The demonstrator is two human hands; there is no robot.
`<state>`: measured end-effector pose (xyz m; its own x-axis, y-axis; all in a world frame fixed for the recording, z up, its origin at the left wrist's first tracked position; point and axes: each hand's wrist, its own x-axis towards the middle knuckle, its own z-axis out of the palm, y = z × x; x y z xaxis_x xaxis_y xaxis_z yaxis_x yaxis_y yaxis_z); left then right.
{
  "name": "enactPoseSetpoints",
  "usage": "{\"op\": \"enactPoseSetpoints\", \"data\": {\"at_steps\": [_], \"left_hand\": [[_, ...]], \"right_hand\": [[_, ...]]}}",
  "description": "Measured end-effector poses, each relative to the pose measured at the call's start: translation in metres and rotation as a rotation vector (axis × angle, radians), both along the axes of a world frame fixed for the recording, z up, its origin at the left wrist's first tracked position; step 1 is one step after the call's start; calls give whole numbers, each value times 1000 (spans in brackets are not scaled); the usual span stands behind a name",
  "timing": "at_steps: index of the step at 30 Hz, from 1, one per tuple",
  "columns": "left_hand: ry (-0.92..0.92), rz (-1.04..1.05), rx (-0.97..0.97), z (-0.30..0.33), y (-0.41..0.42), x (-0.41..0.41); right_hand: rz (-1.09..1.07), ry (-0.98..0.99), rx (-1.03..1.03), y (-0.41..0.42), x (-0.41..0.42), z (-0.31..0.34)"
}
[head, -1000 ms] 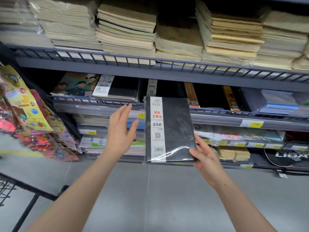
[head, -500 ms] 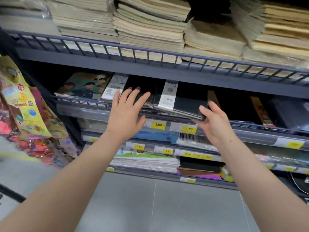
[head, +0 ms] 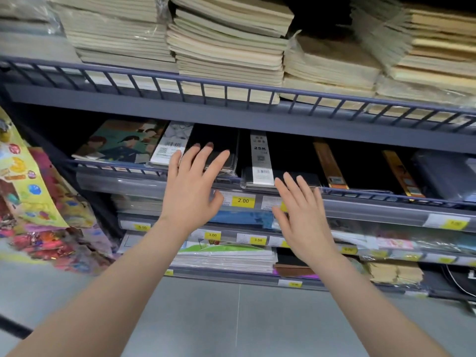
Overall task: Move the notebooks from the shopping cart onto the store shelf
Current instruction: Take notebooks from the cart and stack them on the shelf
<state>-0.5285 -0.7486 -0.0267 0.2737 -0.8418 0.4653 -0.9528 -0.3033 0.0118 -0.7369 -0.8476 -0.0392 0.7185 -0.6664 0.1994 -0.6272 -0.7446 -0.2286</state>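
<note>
Both our bare forearms reaching forward and upward, our left hand (head: 192, 186) raised higher, palm down, fingers straight and slightly spread, our right hand (head: 302, 215) lower and just beside it, fingers straight and fanned, neither hand gripping anything

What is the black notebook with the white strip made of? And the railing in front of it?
The black notebook looks like a matte dark cover, maybe card or faux leather, sealed in clear plastic film: its front edge glints. The white strip seems printed paper, with a barcode. The railing looks like painted metal wire: thin, straight, evenly grey-blue bars.
</note>
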Motion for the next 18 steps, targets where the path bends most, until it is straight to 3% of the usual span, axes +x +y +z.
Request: {"op": "enactPoseSetpoints", "data": {"at_steps": [10,18], "left_hand": [[1,3,-45,-5,-1,0],[-5,9,-34,-5,-1,0]], "right_hand": [[-68,-10,-201,-14,29,-4],[-119,-14,-241,-12,37,-3]]}}
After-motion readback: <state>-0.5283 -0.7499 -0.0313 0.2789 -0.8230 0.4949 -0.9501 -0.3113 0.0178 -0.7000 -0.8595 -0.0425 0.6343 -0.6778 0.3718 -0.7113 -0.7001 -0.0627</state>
